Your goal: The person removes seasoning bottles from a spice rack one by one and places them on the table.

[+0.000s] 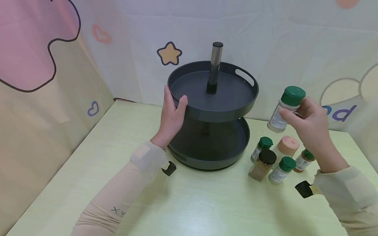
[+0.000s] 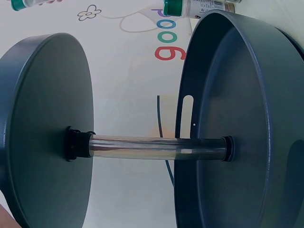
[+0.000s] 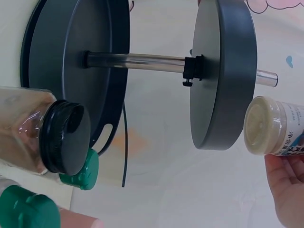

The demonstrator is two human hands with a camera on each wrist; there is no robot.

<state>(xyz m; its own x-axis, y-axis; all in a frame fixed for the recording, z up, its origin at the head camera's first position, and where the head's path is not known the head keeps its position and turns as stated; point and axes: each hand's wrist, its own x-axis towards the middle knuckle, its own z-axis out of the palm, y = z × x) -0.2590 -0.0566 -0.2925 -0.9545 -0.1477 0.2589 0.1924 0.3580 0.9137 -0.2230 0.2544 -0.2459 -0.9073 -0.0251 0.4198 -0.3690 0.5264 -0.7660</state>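
Observation:
My right hand [image 1: 313,126] holds a clear spice jar [image 1: 277,117] with a green lid and a printed label. The jar is tilted in the air, right of a dark two-tier round tray stand. Its pale contents show through the base in the right wrist view. My left hand [image 1: 171,117] touches the left side of the upper tray [image 1: 221,116], thumb and index finger straight and spread; the other fingers are mostly hidden. A clear post with a black cap [image 1: 216,59] rises through the upper tray. Below it sits the lower tray [image 1: 205,164] on the table.
Below my right hand stand several jars: a black-lidded jar [image 1: 261,168] of brown powder, a pink-lidded bottle [image 1: 287,146], and green-lidded jars, one [image 1: 280,171] in front. The pale table [image 1: 190,207] meets a printed cloth backdrop [image 1: 141,40] behind the stand.

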